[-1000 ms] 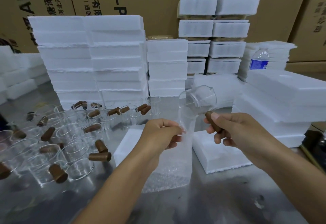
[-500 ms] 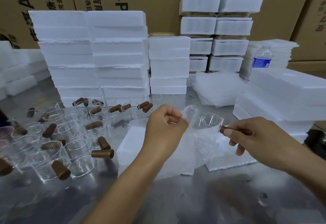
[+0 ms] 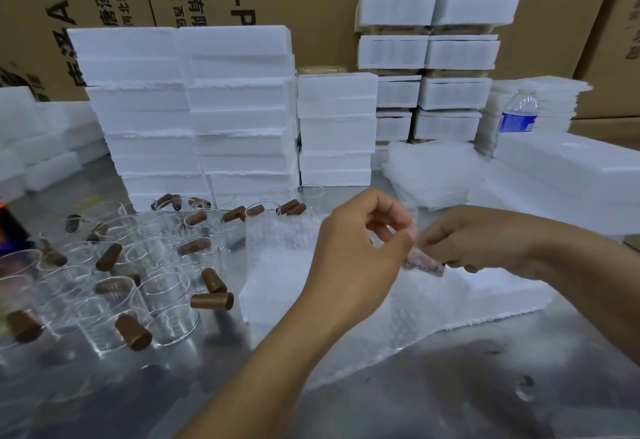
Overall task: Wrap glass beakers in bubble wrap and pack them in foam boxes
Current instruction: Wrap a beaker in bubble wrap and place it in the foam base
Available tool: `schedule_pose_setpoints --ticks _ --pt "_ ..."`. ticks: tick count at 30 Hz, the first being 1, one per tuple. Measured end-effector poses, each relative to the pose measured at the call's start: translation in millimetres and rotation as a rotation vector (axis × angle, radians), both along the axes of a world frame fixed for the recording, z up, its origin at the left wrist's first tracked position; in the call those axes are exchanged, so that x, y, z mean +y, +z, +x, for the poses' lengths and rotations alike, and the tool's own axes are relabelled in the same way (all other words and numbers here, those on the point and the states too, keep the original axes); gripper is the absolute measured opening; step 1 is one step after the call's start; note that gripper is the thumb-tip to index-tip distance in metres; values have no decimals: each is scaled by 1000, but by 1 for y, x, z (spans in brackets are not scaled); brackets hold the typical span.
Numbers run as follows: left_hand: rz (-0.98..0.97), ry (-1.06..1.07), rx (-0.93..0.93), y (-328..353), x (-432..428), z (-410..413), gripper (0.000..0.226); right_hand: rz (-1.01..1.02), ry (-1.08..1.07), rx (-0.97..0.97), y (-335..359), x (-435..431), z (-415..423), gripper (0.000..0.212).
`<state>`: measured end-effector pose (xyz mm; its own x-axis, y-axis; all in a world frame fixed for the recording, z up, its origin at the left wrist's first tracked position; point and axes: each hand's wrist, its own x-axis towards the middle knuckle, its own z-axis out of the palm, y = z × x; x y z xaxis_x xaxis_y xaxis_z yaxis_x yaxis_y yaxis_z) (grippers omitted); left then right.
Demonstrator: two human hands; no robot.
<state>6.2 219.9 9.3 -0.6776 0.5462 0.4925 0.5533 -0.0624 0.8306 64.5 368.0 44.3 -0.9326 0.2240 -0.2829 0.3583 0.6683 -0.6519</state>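
A glass beaker with a brown handle [image 3: 424, 264] sits between my two hands, mostly hidden by them and by a sheet of bubble wrap [image 3: 412, 303] draped round it. My left hand [image 3: 360, 248] pinches the wrap's top edge over the beaker. My right hand [image 3: 485, 241] grips the handle end through the wrap. Below them two white foam boxes lie side by side on the steel table: the left foam box [image 3: 277, 272] and the right foam box [image 3: 485, 296].
Several empty glass beakers [image 3: 114, 272] with brown handles crowd the table's left. Tall stacks of foam boxes [image 3: 194, 109] stand behind, more foam [image 3: 571, 175] at the right, a pile of bubble wrap sheets [image 3: 429, 175] and a water bottle [image 3: 517, 113] at the back right.
The beaker came down from held-up height to just above the foam boxes, and the bubble wrap has been drawn over it. Both hands closed in together.
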Motion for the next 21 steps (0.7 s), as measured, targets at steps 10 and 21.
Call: schedule_pose_setpoints --ticks 10,21 --pt "-10 -63 429 15 -13 17 14 -882 -11 92 -25 -22 -8 8" --pt "-16 100 -345 40 -79 -85 82 -559 -3 372 -41 -21 3 27"
